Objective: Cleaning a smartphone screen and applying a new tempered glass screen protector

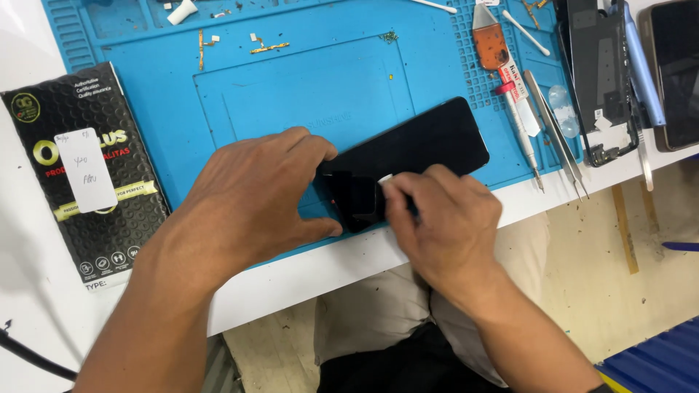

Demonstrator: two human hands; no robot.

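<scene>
We see a black phone (419,149) lying screen-up and slanted on a blue work mat (167,109), its near end at the front edge of the mat, close to the rim of the white table (306,273). The left hand (251,200) is spread over that near end, thumb against the lower corner and fingers curled at the upper side, steadying the phone. The right hand (444,218) has its fingertips pinched shut on a small white tab (386,179) that sits on the glass; we cannot tell whether the tab is a bit of film or a wipe. To the right of the phone on the mat lie tweezers (557,135), a screwdriver (520,127) and a small orange tube (491,42), well apart from both hands. A black box (91,171) with a white label lies on the table left of the mat, and a dark phone frame (601,69) rests at the far right.
</scene>
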